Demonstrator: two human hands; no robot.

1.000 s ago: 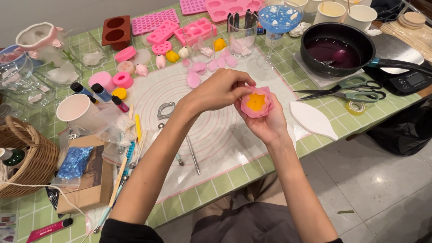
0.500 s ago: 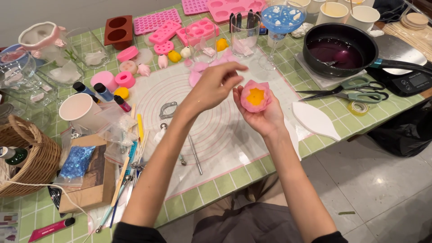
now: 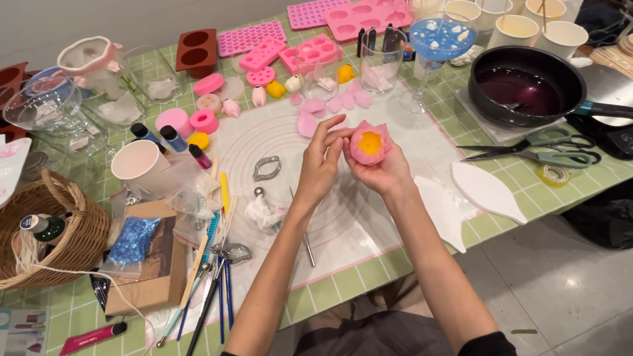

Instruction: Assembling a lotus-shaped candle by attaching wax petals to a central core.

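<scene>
We see the right hand [image 3: 382, 173] cupping a pink wax flower [image 3: 369, 142] with a yellow centre, fingers curled up around its base, held above the white silicone mat [image 3: 369, 224] near the middle of the green tiled table [image 3: 53, 329]. The left hand [image 3: 321, 168] is beside it, fingers loosely bent, fingertips [image 3: 341, 135] pressed on the flower's left petal edge; it holds nothing else.

On the mat left of the hands we note a metal leaf-shaped cutter [image 3: 266, 168], a thin metal ball tool [image 3: 303, 227] and a crumpled white scrap [image 3: 262, 212]. Loose pink petals [image 3: 307, 122] lie at the mat's far edge, just beyond the left hand. Two white leaf-shaped pieces [image 3: 488, 191] sit on the mat to the right, near the right forearm.

Further right: green-handled scissors [image 3: 554, 146], a roll of tape [image 3: 555, 174], and a black pan [image 3: 524, 86] with dark purple liquid. Behind the hands stand a glass tumbler [image 3: 382, 56], a stemmed glass with blue filling [image 3: 440, 39] and pink silicone moulds [image 3: 369, 14]. A brown two-cavity mould [image 3: 196, 49] is at the back left.

Left side: a white paper cup [image 3: 138, 166], small dye bottles [image 3: 173, 138], a wicker basket [image 3: 59, 231], a cardboard box [image 3: 158, 270] with a blue glitter bag [image 3: 134, 240], and brushes and tools [image 3: 214, 290] near the table's front edge.
</scene>
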